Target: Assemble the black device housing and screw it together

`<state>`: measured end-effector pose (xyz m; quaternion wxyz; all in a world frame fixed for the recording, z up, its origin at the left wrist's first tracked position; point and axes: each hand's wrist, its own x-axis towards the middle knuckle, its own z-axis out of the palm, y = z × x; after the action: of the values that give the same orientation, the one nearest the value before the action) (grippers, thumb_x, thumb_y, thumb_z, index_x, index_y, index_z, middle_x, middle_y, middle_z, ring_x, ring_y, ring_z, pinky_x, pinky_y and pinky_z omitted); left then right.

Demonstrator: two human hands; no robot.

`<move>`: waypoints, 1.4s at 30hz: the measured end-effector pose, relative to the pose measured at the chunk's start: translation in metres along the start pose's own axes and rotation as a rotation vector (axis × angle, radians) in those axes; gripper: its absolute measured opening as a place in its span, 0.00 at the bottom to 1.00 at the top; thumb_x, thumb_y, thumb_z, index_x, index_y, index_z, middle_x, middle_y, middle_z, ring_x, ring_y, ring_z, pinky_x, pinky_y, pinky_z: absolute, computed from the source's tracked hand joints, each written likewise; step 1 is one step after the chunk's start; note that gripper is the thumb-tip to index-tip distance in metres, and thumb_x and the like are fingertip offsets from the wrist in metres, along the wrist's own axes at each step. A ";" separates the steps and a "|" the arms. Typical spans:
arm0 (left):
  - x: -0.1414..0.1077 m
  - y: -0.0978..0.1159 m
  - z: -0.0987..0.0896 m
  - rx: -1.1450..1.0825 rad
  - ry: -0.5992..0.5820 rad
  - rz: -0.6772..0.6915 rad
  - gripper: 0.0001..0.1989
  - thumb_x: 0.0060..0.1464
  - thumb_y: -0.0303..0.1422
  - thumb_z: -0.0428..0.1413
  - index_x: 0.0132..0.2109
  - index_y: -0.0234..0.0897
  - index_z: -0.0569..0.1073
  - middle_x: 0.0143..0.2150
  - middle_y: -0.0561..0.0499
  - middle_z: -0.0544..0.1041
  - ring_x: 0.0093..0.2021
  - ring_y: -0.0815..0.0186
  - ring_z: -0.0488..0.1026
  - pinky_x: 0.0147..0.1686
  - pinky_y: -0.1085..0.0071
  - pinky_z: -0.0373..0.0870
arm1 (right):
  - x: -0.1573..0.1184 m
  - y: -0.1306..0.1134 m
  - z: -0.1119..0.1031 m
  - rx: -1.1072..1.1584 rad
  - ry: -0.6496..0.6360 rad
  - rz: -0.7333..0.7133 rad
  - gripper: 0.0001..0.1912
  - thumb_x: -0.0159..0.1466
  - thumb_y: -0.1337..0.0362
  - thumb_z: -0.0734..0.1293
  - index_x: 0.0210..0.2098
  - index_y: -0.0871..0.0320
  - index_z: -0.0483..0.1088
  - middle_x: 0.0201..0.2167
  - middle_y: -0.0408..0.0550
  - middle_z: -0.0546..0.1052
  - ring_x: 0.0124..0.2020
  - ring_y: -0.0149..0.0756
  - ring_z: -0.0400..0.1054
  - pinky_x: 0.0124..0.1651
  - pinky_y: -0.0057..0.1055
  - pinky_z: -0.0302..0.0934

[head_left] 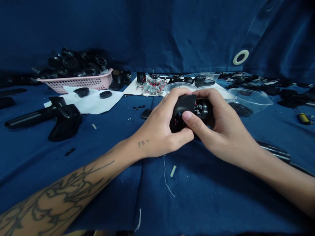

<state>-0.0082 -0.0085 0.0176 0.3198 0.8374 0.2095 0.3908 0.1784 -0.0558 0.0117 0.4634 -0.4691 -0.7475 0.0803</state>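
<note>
Both my hands grip a black plastic housing (188, 111) above the blue cloth. Its open end shows small coloured wires and a label, and my fingers hide much of it. My left hand (157, 126) wraps it from the left side. My right hand (221, 131) holds it from the right, with the thumb pressed across the front. Nothing else touches either hand. Just left of my left hand, a small black piece (146, 113) lies on the cloth.
A pink plastic basket (75, 82) of black parts stands back left. Nearby lie a black handle assembly (65, 119) and white paper (95, 103). Small motors with red wires (151, 86) sit behind my hands, beside clear plastic bowls (249, 100). A blue curtain (147, 32) hangs behind.
</note>
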 end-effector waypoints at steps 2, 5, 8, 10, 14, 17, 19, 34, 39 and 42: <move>0.000 -0.002 0.000 0.027 -0.003 0.022 0.30 0.55 0.28 0.62 0.63 0.41 0.64 0.65 0.44 0.71 0.64 0.47 0.71 0.66 0.49 0.66 | 0.000 0.001 0.000 0.001 0.001 -0.006 0.22 0.71 0.49 0.70 0.56 0.57 0.68 0.43 0.47 0.76 0.39 0.37 0.71 0.37 0.33 0.66; 0.000 -0.005 0.001 0.056 -0.003 0.057 0.31 0.53 0.28 0.61 0.63 0.41 0.62 0.65 0.44 0.71 0.63 0.48 0.71 0.66 0.46 0.68 | 0.000 0.002 0.000 0.006 0.003 -0.020 0.23 0.70 0.49 0.71 0.56 0.57 0.68 0.43 0.46 0.76 0.39 0.35 0.71 0.37 0.32 0.67; 0.000 -0.006 0.001 0.068 -0.002 0.067 0.31 0.54 0.29 0.60 0.63 0.41 0.62 0.64 0.43 0.72 0.62 0.49 0.72 0.65 0.46 0.69 | 0.000 0.002 0.001 -0.002 0.009 -0.019 0.23 0.70 0.49 0.71 0.56 0.58 0.68 0.44 0.46 0.76 0.41 0.35 0.71 0.38 0.31 0.67; 0.000 -0.007 0.001 0.071 -0.002 0.073 0.30 0.54 0.29 0.60 0.63 0.42 0.62 0.64 0.44 0.72 0.62 0.49 0.72 0.65 0.45 0.70 | 0.000 0.002 0.001 -0.004 0.011 -0.017 0.23 0.70 0.49 0.71 0.56 0.58 0.68 0.44 0.46 0.76 0.40 0.35 0.71 0.38 0.31 0.67; 0.000 -0.006 0.001 0.083 0.002 0.075 0.30 0.54 0.30 0.60 0.63 0.42 0.62 0.64 0.44 0.72 0.63 0.48 0.72 0.64 0.44 0.70 | 0.000 0.002 0.001 -0.006 0.009 -0.015 0.23 0.70 0.49 0.71 0.55 0.58 0.68 0.43 0.45 0.76 0.40 0.34 0.71 0.38 0.31 0.67; 0.000 -0.006 0.001 0.091 0.000 0.074 0.31 0.54 0.29 0.60 0.63 0.42 0.62 0.65 0.43 0.72 0.63 0.48 0.72 0.65 0.44 0.69 | 0.000 0.002 0.001 -0.013 0.006 -0.015 0.23 0.70 0.49 0.71 0.56 0.57 0.68 0.44 0.46 0.76 0.40 0.35 0.71 0.37 0.31 0.68; 0.000 -0.005 0.001 0.094 -0.002 0.073 0.31 0.54 0.29 0.60 0.63 0.42 0.62 0.65 0.43 0.71 0.64 0.48 0.71 0.65 0.44 0.69 | 0.000 0.002 0.001 -0.014 0.007 -0.016 0.23 0.70 0.49 0.71 0.56 0.57 0.68 0.44 0.46 0.76 0.40 0.36 0.71 0.37 0.32 0.68; 0.000 -0.006 0.001 0.123 0.001 0.100 0.30 0.53 0.28 0.60 0.63 0.39 0.62 0.65 0.42 0.72 0.64 0.49 0.71 0.65 0.45 0.69 | 0.000 0.001 0.000 -0.054 0.004 -0.023 0.22 0.71 0.48 0.70 0.55 0.57 0.68 0.42 0.48 0.76 0.37 0.37 0.70 0.34 0.33 0.66; 0.000 -0.007 0.001 0.134 0.000 0.107 0.30 0.54 0.29 0.60 0.62 0.40 0.62 0.66 0.42 0.71 0.64 0.50 0.71 0.65 0.46 0.69 | 0.001 0.000 -0.001 -0.048 -0.004 -0.021 0.22 0.71 0.48 0.70 0.54 0.58 0.68 0.41 0.48 0.76 0.35 0.36 0.70 0.33 0.32 0.65; 0.000 -0.007 0.001 0.146 0.003 0.111 0.30 0.54 0.29 0.60 0.63 0.40 0.62 0.65 0.42 0.72 0.64 0.50 0.71 0.65 0.46 0.69 | 0.001 -0.001 -0.001 -0.050 -0.004 -0.023 0.21 0.71 0.50 0.70 0.54 0.58 0.68 0.41 0.47 0.75 0.35 0.35 0.70 0.32 0.32 0.64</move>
<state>-0.0082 -0.0036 0.0119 0.2354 0.8682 0.1912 0.3928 0.1782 -0.0557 0.0135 0.4509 -0.4719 -0.7555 0.0574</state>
